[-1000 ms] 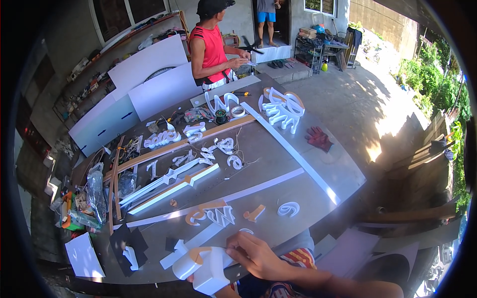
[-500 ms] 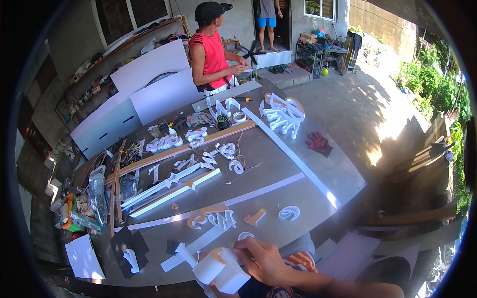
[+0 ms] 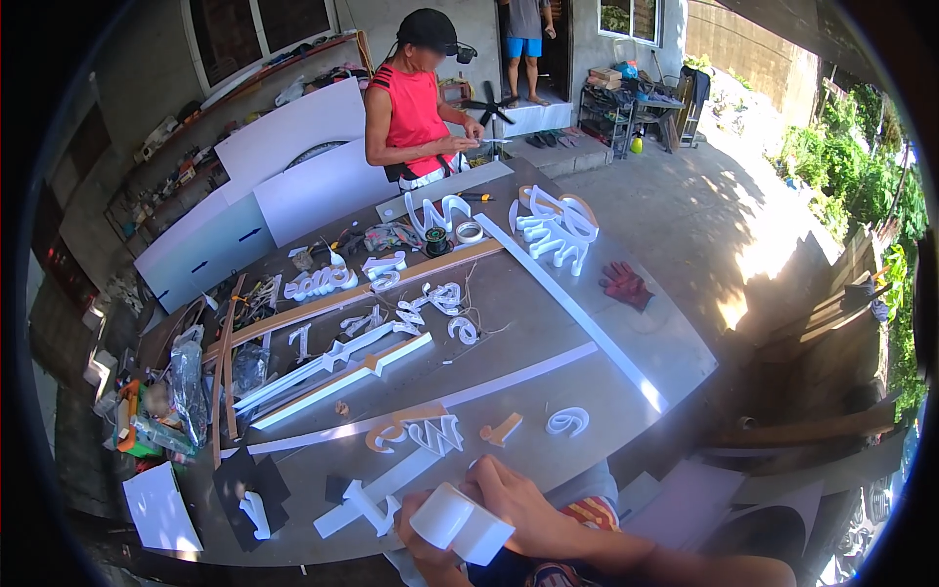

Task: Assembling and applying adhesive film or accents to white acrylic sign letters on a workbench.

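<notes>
A thick white curved piece [image 3: 462, 523] with smooth, deep sides is held low over the near edge of the table. My left hand [image 3: 423, 550] is closed around its left and lower side. At its upper right edge my right hand [image 3: 518, 511] is closed with bent fingers against it; the fingertips are partly hidden. Just beyond my hands lies a white T-shaped piece [image 3: 368, 507]. Farther out are a white zigzag letter [image 3: 435, 435], a small tan-faced letter [image 3: 501, 429] and a white curled letter [image 3: 567, 422].
Long white strips [image 3: 577, 313] and a brown bar [image 3: 411, 275] cross the grey table [image 3: 655, 338]. A red glove [image 3: 626, 285] lies at the right, more white letters [image 3: 558, 230] at the back. A person in a red top [image 3: 416, 112] stands across the table; another stands in the doorway.
The white curved piece has shifted right and turned in my hands, and more of my left hand shows. A small curved letter beside my right hand is no longer visible. The person opposite has looked down.
</notes>
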{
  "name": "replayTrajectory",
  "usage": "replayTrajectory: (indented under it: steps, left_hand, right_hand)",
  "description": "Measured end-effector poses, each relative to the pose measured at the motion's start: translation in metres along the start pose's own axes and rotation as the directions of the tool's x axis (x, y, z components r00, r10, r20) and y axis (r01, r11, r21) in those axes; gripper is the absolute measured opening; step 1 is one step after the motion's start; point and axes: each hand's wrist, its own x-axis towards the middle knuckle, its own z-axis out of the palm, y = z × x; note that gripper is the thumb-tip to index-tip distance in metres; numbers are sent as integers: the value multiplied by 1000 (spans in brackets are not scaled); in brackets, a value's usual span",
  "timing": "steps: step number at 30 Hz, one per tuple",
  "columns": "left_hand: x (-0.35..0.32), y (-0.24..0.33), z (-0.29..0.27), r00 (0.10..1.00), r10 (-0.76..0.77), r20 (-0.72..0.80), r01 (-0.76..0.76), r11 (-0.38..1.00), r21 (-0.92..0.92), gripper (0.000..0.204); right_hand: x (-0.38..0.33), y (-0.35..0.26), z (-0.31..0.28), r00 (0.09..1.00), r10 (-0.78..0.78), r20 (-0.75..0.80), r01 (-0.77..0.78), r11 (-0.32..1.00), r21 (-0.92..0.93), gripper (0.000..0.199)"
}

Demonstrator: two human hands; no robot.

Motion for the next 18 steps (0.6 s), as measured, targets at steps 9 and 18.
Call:
replayTrajectory:
  steps: [9,18]
  left_hand:
    - [21,8,-1,988,-136,73,148,971,-186,32]
    - [-15,-33,3,957,-282,73,279,813,-511,33]
  right_hand:
    - [3,3,1,1000,5,-22,-3,998,65,18]
    - [2,2,-10,971,236,38,-231,886,402,27]
